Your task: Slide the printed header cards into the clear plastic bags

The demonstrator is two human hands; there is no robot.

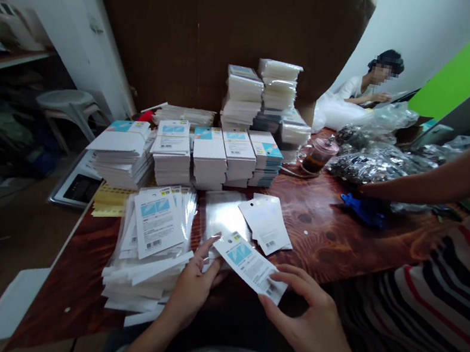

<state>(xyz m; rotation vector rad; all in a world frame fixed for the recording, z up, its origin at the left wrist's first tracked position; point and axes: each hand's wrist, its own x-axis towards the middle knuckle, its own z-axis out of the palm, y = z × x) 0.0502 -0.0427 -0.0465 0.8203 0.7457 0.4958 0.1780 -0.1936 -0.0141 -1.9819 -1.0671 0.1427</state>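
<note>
A white printed card with a light-blue picture is pinched between the thumb and fingers of my right hand. The card is tilted, and its far-left corner reaches my left fingertips. My left hand has thumb and forefinger closed at the near edge of a clear plastic sleeve; the exact grip is partly hidden. Just beyond the held card, a few loose white cards lie overlapped on the table. Left of my left hand is a loose pile of cards in clear sleeves.
Several tall card stacks line the back of the wooden table. A lidded glass cup holds dark liquid. To the right, a co-worker's arm reaches to plastic bags near a blue object. Another person sits behind.
</note>
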